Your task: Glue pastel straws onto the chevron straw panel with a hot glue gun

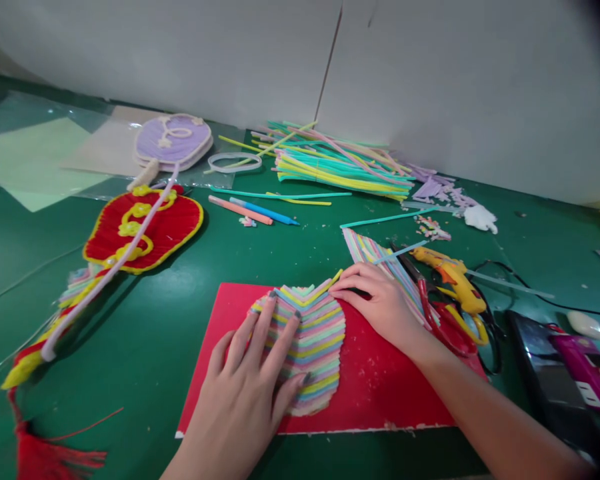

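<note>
A rounded panel of pastel pipe cleaners [320,357], laid in V-shaped stripes, lies on a red board [390,397]. My left hand [250,373] rests flat over the panel's left half with its fingers spread, hiding part of the stripes. At the panel's upper right edge, the fingertips of my right hand [375,300] pinch a yellow pipe cleaner [337,278]. It runs along the topmost V, and my fingers cover part of it. Just beyond my right hand lies a second striped piece [361,245].
Red-handled scissors [423,303], a yellow glue gun [455,283] and a dark device [535,353] lie at the right. A pipe cleaner bundle [330,167] sits at the back, with two markers [265,210] in front. Leftward are a red fan [165,237] and a purple fan [153,143].
</note>
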Tool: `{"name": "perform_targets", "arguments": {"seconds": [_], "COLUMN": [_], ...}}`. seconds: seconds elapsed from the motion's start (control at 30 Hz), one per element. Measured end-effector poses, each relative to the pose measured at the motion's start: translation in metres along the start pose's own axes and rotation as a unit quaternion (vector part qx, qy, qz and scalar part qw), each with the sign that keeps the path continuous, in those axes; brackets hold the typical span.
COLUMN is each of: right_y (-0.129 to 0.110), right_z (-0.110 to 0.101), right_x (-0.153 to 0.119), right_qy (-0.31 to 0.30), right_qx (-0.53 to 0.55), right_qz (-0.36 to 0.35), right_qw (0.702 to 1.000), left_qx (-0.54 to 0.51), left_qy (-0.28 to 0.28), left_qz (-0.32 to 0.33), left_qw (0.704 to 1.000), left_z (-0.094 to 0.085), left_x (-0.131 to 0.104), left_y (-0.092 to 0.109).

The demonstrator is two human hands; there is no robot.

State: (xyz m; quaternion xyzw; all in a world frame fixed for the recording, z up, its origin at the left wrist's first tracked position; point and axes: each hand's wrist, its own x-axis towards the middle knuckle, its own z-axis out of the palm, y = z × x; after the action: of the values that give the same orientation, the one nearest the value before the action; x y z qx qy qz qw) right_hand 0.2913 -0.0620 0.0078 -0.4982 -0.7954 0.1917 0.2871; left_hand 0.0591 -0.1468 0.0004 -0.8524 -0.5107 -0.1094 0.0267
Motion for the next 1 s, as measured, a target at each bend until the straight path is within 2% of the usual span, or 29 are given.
{"name": "perform_targets", "arguments": {"seconds": [0.2,1.0], "right_y": [0.0020,0.0019], "right_z": [0.0031,0.0016], "right_x": [-0.0025,-0.0015], "right_qy": [0.014,0.005], "right_qx": [0.009,0.029], "right_qz": [-0.007,-0.006], "right_qw": [1.000,1.000], "left_qx": [-0.001,-0.028], "left_qy": [0.003,-0.007], "left_qz": [0.000,-0.016], "left_qw": [1.000,0.999], "left_z": [0.0003,-0.0022], "left_x": [-0.0005,-0.0006], "left_y": [-0.0003,0.0004]}}
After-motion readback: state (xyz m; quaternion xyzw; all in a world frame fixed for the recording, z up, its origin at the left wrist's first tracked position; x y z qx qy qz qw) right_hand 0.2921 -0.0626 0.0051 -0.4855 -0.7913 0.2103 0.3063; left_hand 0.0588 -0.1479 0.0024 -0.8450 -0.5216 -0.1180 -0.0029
